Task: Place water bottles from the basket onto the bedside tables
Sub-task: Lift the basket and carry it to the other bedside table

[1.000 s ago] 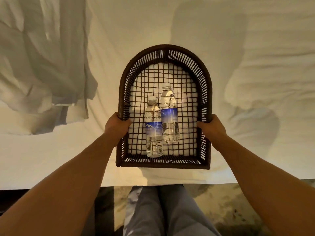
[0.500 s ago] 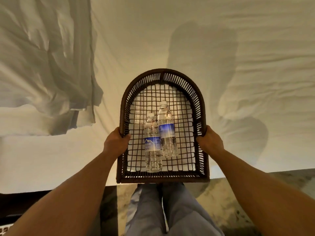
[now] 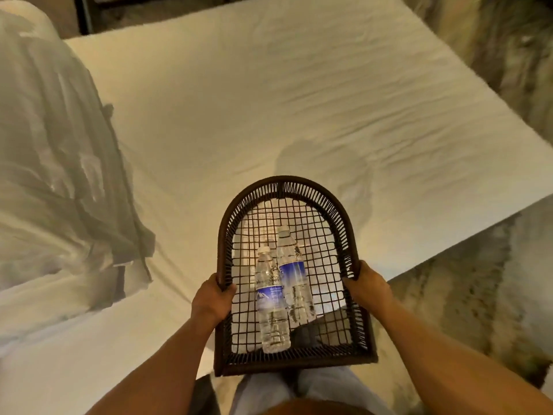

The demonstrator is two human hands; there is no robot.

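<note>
A dark woven basket (image 3: 287,187) with an arched far end is held up in front of me, over the near edge of a bed. My left hand (image 3: 211,301) grips its left rim and my right hand (image 3: 366,287) grips its right rim. Two clear water bottles with blue labels lie side by side on the basket's mesh floor, caps pointing away from me: the left bottle (image 3: 270,301) sits nearer to me, the right bottle (image 3: 293,274) a little farther. No bedside table is in view.
The bed (image 3: 299,100) with a white sheet fills most of the view. A crumpled white duvet (image 3: 54,175) lies piled on its left side. Mottled stone floor (image 3: 478,295) shows to the right. My legs in grey trousers are below the basket.
The basket has come back toward me and off the bed surface, with both hands still on its rims. My view has lifted and swung, so the bed's far edge and right corner now show.
</note>
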